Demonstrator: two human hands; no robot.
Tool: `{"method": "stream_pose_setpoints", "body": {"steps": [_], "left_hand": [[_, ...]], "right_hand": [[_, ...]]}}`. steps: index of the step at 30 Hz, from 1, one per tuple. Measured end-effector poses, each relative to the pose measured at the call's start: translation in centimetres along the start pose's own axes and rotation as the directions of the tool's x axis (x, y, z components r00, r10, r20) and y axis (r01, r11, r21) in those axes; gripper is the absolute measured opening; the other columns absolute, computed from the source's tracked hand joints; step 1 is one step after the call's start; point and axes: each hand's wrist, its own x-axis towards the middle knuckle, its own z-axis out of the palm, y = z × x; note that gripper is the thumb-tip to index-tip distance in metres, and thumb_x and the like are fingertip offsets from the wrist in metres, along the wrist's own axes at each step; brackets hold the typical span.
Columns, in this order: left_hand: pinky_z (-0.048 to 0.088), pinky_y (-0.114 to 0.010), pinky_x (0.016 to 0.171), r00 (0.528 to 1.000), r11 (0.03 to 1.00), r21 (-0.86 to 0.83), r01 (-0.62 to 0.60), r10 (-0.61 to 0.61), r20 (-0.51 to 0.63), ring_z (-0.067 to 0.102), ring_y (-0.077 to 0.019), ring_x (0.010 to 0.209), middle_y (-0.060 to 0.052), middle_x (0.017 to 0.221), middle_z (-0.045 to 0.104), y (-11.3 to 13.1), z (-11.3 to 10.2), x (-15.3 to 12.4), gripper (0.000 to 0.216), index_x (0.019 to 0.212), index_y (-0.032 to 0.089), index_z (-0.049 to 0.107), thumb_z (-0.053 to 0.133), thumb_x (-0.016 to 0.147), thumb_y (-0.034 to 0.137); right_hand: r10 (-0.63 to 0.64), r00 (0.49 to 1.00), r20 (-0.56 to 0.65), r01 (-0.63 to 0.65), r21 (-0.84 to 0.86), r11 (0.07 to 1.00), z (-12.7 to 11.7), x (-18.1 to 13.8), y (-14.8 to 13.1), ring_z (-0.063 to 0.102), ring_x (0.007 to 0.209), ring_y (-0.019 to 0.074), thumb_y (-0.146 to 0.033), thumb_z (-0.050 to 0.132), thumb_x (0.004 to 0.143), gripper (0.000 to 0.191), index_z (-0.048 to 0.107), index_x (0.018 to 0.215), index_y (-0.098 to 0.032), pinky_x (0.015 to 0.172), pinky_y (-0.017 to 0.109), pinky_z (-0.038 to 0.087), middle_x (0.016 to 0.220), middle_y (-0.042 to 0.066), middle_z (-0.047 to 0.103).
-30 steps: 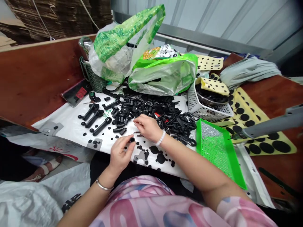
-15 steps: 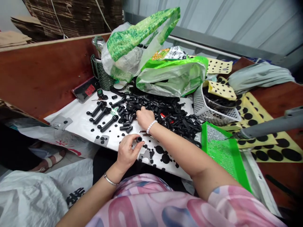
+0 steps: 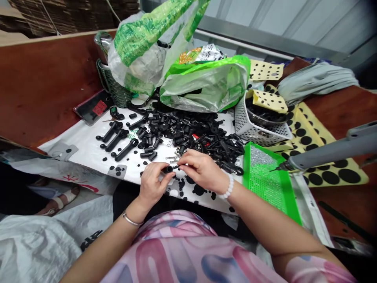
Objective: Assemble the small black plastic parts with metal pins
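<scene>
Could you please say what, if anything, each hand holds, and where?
The left hand grips a black hollow cylinder by its sides; the right hand pinches a thin dark piece near one end.

Bags (image 3: 212, 99) behind parts pile (image 3: 185, 126) | tray (image 3: 290, 198) before basket (image 3: 253, 131), right | phone (image 3: 92, 109) left

Two hands (image 3: 153, 182), one held black tube (image 3: 169, 169), three black handles (image 3: 116, 140) in row, one green tray (image 3: 290, 192).

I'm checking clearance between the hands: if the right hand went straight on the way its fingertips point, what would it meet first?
Most likely the short black tube held in the left hand, just ahead of the right hand, though one view leaves depth unclear.
</scene>
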Motion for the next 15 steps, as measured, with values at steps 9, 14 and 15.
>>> {"method": "stream_pose_setpoints", "body": {"steps": [9, 14, 15], "left_hand": [[0.047, -0.033, 0.071, 0.996, 1.0, -0.01, -0.023, 0.024, 0.091, 0.057, -0.018, 0.075, -0.006, 0.079, 0.063, 1.3, 0.1, 0.0, 0.019, 0.092, 0.015, 0.057, 0.056, 0.083, 0.032], [0.049, -0.029, 0.071, 0.975, 0.967, -0.147, 0.206, -0.191, 0.11, 0.06, -0.0157, 0.075, -0.005, 0.085, 0.066, 1.6, -0.1, -0.5, 0.023, 0.094, 0.017, 0.059, 0.06, 0.08, 0.035], [0.049, -0.029, 0.071, 0.968, 0.957, -0.164, 0.238, -0.22, 0.118, 0.061, -0.0157, 0.075, -0.005, 0.085, 0.066, 1.7, -0.2, -0.6, 0.024, 0.094, 0.017, 0.059, 0.061, 0.079, 0.035]], "right_hand": [[-0.009, 1.0, -0.005, 0.009, -0.077, 0.997, 2.2, -0.9, -0.3, 0.057, 0.074, 0.0159, -0.014, 0.054, 0.084, 0.012, 0.063, 0.091, -0.013, 0.067, 0.026, 0.046, 0.08, 0.006, 0.061], [0.051, 0.99, -0.132, -0.022, 0.213, 0.977, 1.4, -2.0, 0.4, 0.057, 0.069, 0.0126, -0.022, 0.057, 0.084, 0.018, 0.061, 0.1, -0.015, 0.061, 0.023, 0.046, 0.082, 0.005, 0.063], [0.064, 0.987, -0.146, -0.029, 0.233, 0.972, 1.2, -2.3, 0.5, 0.057, 0.069, 0.0125, -0.022, 0.056, 0.085, 0.018, 0.06, 0.101, -0.015, 0.061, 0.023, 0.046, 0.083, 0.005, 0.063]]}}
